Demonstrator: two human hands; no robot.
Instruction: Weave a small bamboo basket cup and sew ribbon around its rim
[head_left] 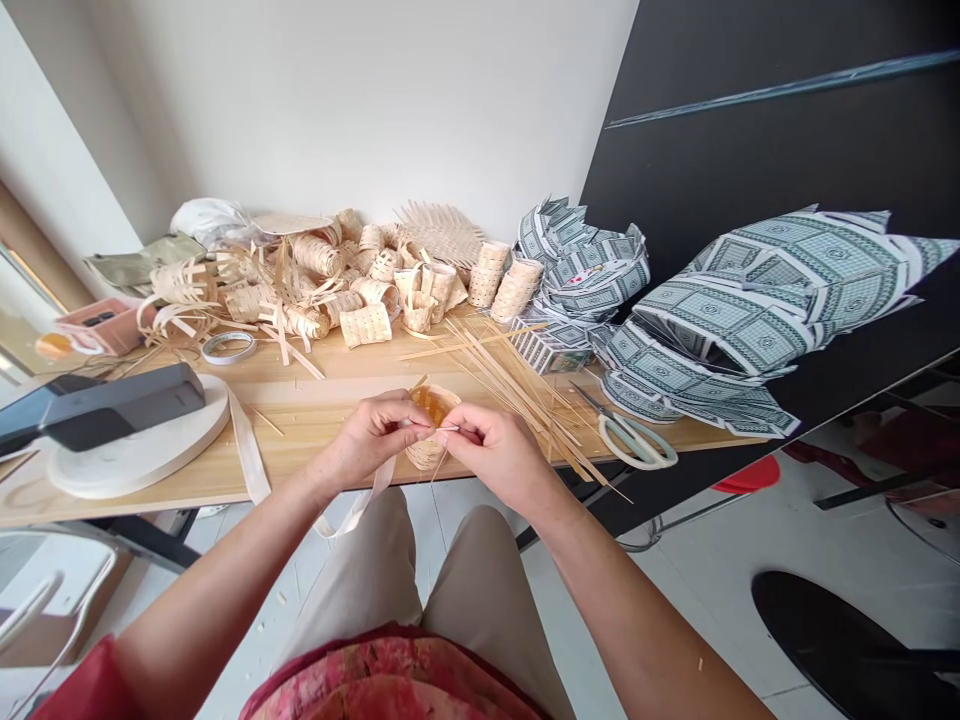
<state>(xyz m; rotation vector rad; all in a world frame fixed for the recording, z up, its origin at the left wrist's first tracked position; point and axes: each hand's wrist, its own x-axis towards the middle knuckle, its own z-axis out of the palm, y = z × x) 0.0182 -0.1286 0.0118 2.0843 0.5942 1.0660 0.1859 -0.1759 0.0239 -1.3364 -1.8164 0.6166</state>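
Observation:
My left hand [385,430] and my right hand [491,445] meet fingertip to fingertip over the table's front edge. Each is closed in a pinch. A thin white strip [448,428] shows at the right fingertips. From below my left hand a cream ribbon [363,512] loops down past the table edge and back up to a large flat roll [142,465]. Just behind and under the fingers stands a small woven basket [426,456] of pale strips, its inside orange-yellow; the hands partly hide it.
Loose thin wooden strips [499,375] and scissors [636,440] lie to the right. Behind them stand folded-card constructions [720,300]. Many small woven baskets [366,325] are heaped at the back. A grey device [124,405] rests on the roll, near a tape ring [228,347].

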